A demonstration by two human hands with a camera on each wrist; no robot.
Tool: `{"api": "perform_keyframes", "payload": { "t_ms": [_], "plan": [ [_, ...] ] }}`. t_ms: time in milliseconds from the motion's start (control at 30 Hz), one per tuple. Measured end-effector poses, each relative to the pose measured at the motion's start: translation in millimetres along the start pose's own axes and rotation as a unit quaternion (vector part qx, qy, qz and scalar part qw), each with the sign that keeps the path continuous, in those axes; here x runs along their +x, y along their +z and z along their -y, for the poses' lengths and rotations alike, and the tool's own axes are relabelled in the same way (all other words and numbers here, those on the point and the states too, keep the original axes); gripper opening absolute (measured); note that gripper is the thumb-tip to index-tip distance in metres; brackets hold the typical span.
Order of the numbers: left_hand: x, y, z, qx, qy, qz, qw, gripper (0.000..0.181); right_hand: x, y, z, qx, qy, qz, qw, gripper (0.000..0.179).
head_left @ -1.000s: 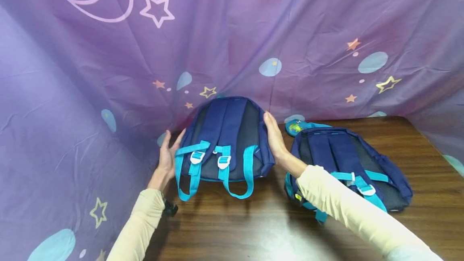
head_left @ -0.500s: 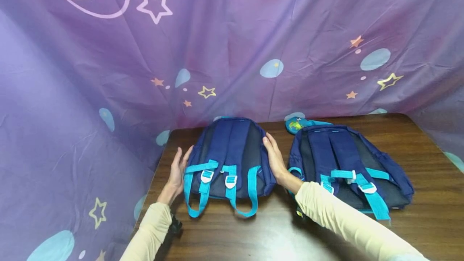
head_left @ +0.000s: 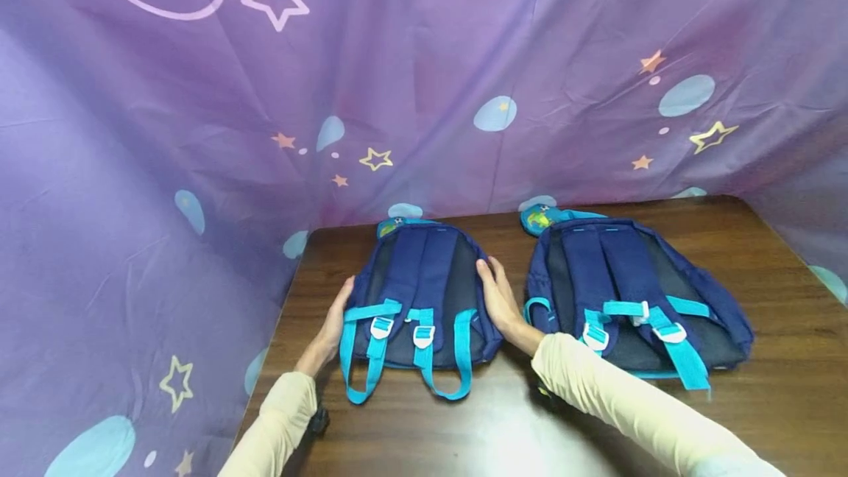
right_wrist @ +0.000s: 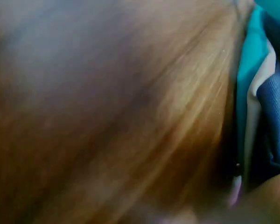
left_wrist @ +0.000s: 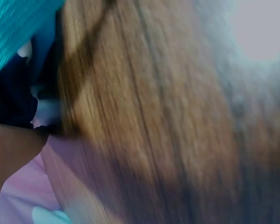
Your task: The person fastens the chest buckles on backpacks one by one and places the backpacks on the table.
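A small navy backpack (head_left: 414, 263) with turquoise straps lies on the wooden table, its padded shoulder straps facing up. Against its left side rests my left hand (head_left: 333, 324), fingers straight along the fabric. My right hand (head_left: 500, 304) presses the opposite side with fingers extended. Two turquoise strap loops hang toward me from the bag's near end, by white buckles (head_left: 424, 336). At the far end a turquoise tag with a picture (head_left: 391, 226) sticks out. The left wrist view catches part of my left hand (left_wrist: 14, 147) beside dark fabric; the right wrist view is mostly blurred wood.
A second, similar navy backpack (head_left: 599, 263) lies to the right, straps up, with its own round tag (head_left: 539, 219) at the top. My right sleeve (head_left: 629, 396) passes in front of its lower left. A purple curtain (head_left: 424, 79) with stars borders the table (head_left: 782, 300) behind and left.
Both hands have lowered the left backpack from above the table onto it, moving it toward me. Its tag has come into view, and the right backpack's lower straps now lie differently.
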State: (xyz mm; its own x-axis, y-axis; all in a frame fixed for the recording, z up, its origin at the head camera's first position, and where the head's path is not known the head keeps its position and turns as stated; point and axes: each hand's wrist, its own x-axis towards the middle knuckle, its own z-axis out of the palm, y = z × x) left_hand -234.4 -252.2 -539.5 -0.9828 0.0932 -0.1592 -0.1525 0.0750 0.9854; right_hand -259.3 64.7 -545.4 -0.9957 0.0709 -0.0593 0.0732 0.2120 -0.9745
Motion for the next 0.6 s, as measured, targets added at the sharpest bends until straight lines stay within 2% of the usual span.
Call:
{"api": "perform_keyframes", "payload": {
  "t_ms": [67,133,200,267,333,400,500,600],
  "plan": [
    [-0.1,0.1,-1.4,0.044,0.004,-0.012,0.999,0.073,0.4,-0.6,4.3,-0.037,0.002,-0.026,0.999,0.071],
    [-0.5,-0.5,-2.8,0.09,0.002,-0.019,0.9957,0.072,1.2,-1.9,11.7,-0.067,-0.014,-0.058,0.996,0.067],
    [-0.5,-2.6,-6.0,0.139,0.008,-0.024,0.99,0.071,2.5,-1.7,21.0,-0.091,-0.052,-0.085,0.9908,0.062],
    [-1.3,-7.3,-12.0,0.176,0.017,-0.02,0.9841,0.072,2.7,1.7,30.7,-0.114,-0.104,-0.086,0.9843,0.059],
    [-2.9,-15.4,-20.6,0.204,0.027,-0.013,0.9784,0.07,1.7,8.7,39.2,-0.136,-0.16,-0.063,0.9757,0.059],
    [-6.7,-26.4,-29.3,0.22,0.03,0.002,0.9752,0.063,-1.6,17.9,45.8,-0.16,-0.2,-0.024,0.9664,0.057],
    [-15.9,-45.9,-37.8,0.248,0.027,0.031,0.9678,0.05,-7.8,31.6,52.5,-0.21,-0.223,0.041,0.9511,0.05],
    [-27.7,-63.0,-37.0,0.269,0.027,0.066,0.9606,0.043,-13.6,41.7,56.5,-0.276,-0.226,0.103,0.9283,0.032]
  ]
}}
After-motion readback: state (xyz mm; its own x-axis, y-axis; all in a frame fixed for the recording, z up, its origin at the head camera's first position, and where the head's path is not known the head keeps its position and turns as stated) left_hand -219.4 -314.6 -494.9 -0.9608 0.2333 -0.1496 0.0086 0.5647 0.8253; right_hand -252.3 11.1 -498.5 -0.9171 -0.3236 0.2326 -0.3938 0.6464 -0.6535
